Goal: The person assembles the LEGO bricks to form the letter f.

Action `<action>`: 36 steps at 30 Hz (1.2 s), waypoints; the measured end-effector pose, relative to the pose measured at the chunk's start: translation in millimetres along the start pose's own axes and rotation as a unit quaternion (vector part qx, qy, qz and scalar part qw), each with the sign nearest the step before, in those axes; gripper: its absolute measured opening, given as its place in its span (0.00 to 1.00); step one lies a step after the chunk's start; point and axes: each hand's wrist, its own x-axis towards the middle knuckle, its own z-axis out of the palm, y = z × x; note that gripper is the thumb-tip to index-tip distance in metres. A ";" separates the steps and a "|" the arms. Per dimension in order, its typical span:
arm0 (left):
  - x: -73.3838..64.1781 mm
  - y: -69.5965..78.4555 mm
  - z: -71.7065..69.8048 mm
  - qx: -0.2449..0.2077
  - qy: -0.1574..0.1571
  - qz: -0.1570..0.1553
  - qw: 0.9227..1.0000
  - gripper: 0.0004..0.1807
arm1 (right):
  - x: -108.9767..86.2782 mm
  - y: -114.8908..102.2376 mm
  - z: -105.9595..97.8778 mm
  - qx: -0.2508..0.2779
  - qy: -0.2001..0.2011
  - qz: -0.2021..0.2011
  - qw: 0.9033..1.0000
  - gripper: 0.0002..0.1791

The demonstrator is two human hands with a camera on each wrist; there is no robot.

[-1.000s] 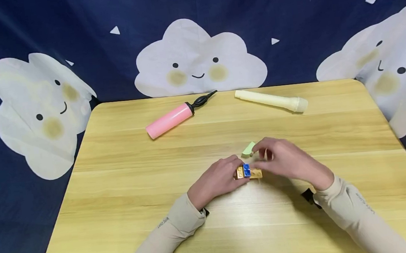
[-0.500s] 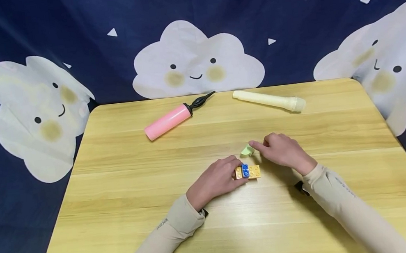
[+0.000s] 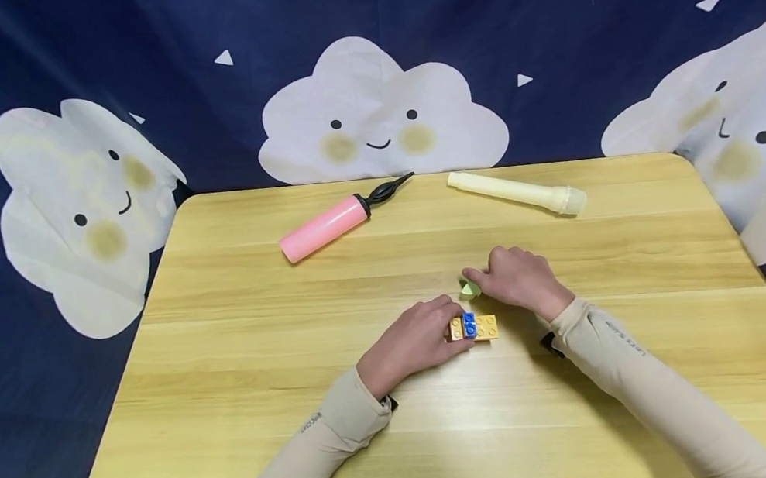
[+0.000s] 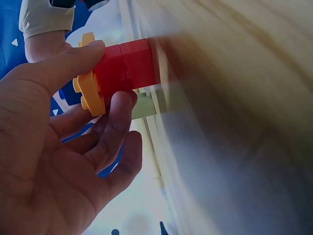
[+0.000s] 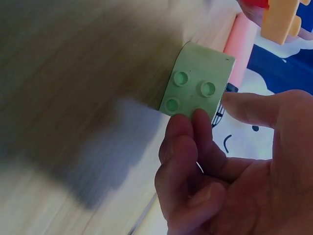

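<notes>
My left hand [image 3: 411, 343] holds a small stack of toy building bricks on the table. A blue brick [image 3: 469, 325] tops the stack, across a longer yellow-orange brick [image 3: 488, 328]. Beneath them, red bricks [image 4: 126, 66] show in the left wrist view, reaching down to the tabletop. Just behind the stack, my right hand [image 3: 519, 281] pinches a light green brick [image 5: 198, 78] between thumb and fingertips. That brick has a curved end, and its studs face sideways toward the fingers in the right wrist view.
Toward the back of the wooden table [image 3: 247, 409] lie a pink hand pump [image 3: 324, 230] with a black nozzle and a cream toy microphone [image 3: 514, 192]. A dark blue cloth with clouds [image 3: 376, 107] hangs behind the far edge.
My right hand has drawn away from the stack to the light green brick, which has turned to another angle. The left hand keeps its hold on the stack.
</notes>
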 end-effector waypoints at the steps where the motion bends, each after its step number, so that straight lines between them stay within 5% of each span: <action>1: -0.1 -0.1 0.2 0.000 0.000 0.000 1.000 0.20 | 0.1 0.1 0.1 -0.001 0.001 -0.001 1.000 0.32; 24: -0.3 1.5 2.4 -0.013 -0.006 -0.010 1.000 0.22 | -1.2 -5.2 11.4 0.020 0.039 -0.101 0.994 0.20; 36: 1.0 -0.1 1.3 -0.009 -0.007 -0.011 1.000 0.21 | -18.9 0.3 -7.0 0.019 0.108 -0.185 0.977 0.25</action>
